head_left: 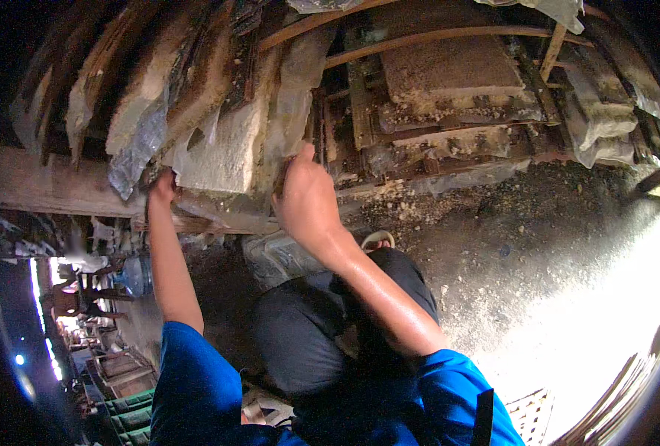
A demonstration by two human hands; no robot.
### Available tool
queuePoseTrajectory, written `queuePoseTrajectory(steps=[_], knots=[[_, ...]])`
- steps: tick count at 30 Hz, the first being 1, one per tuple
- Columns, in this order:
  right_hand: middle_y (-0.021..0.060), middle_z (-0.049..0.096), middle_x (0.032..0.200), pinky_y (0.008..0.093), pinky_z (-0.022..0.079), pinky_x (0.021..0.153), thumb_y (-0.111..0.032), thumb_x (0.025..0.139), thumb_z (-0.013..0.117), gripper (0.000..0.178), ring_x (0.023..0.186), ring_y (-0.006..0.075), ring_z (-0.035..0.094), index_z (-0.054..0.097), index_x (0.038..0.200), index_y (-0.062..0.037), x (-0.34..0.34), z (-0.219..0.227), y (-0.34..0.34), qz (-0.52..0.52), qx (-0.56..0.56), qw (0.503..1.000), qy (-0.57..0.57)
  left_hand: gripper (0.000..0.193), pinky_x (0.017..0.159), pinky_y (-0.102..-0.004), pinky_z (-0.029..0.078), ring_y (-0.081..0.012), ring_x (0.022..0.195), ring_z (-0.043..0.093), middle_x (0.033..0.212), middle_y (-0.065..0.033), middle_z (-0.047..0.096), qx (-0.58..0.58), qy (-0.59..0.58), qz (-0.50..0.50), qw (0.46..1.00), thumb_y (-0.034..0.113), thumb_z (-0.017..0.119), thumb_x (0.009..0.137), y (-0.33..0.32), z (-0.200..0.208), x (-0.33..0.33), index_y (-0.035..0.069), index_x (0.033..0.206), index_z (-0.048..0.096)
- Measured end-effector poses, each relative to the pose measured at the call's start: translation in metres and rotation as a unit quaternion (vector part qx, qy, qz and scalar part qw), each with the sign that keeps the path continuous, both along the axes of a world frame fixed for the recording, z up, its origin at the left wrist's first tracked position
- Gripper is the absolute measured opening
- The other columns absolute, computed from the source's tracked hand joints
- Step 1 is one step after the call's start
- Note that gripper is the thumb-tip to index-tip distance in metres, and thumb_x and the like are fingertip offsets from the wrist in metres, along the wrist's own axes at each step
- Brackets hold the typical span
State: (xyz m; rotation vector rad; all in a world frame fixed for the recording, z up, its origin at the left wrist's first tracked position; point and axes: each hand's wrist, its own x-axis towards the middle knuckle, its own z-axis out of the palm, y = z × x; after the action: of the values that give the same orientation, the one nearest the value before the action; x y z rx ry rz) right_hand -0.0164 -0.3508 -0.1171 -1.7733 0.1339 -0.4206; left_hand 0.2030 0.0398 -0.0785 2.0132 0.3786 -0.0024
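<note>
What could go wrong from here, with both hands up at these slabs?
The pale, rough slab between the left hand and the right hand might crumble at its edges; loose crumbs litter the ground nearby.
The clear plastic sheet hanging beside the left hand could snag or tear.
If the slab slipped, it could drop toward the person's bent knees.
</note>
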Motion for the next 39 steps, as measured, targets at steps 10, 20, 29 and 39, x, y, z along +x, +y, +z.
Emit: queuePoseTrajectory(steps=[10,20,29,39], knots=[[0.0327,0.06,0.079,0.0528,0.048,0.069,-0.013,0.073,0.056,0.037,0.08,0.0466,0.06,0.046,0.093,0.0166,0.053,0.032,-0.027,-0.037,0.079,0.996,0.015,0.073,0.096,-0.0456,0.037,-0.0241,0.127,0.036,0.145,-0.0061,0.035,0.026,0.052,0.046,0.997,0.05,0.053,0.086,0.054,-0.037,0.019,0.008,0.143,0.031],[0.0251,0.056,0.09,0.0507,0.045,0.068,-0.014,0.071,0.066,0.038,0.083,0.0468,0.055,0.051,0.102,0.0009,0.035,0.002,-0.025,-0.072,-0.07,0.994,-0.04,0.06,0.099,-0.0365,0.035,-0.0242,0.125,0.042,0.144,-0.0098,0.039,0.094,0.034,0.041,0.994,0.041,0.046,0.093,-0.082,0.019,-0.088,0.004,0.14,0.036],[0.0246,0.059,0.099,0.0489,0.045,0.079,-0.01,0.072,0.064,0.043,0.09,0.0453,0.056,0.05,0.112,0.0013,-0.08,0.018,-0.041,0.013,-0.15,0.987,-0.051,0.062,0.104,-0.0354,0.03,-0.0253,0.127,0.039,0.144,-0.0135,0.037,0.047,0.034,0.143,0.988,0.039,0.051,0.092,-0.063,-0.032,-0.214,-0.001,0.138,0.037],[0.0237,0.058,0.099,0.0437,0.048,0.075,-0.01,0.077,0.057,0.03,0.09,0.0428,0.056,0.055,0.105,-0.0002,-0.221,0.028,-0.031,0.054,-0.182,0.977,0.092,0.047,0.094,-0.0366,0.038,-0.0272,0.108,0.053,0.119,-0.0201,0.056,0.046,-0.01,0.166,0.985,0.03,0.053,0.09,-0.073,-0.024,-0.376,-0.009,0.117,0.052]])
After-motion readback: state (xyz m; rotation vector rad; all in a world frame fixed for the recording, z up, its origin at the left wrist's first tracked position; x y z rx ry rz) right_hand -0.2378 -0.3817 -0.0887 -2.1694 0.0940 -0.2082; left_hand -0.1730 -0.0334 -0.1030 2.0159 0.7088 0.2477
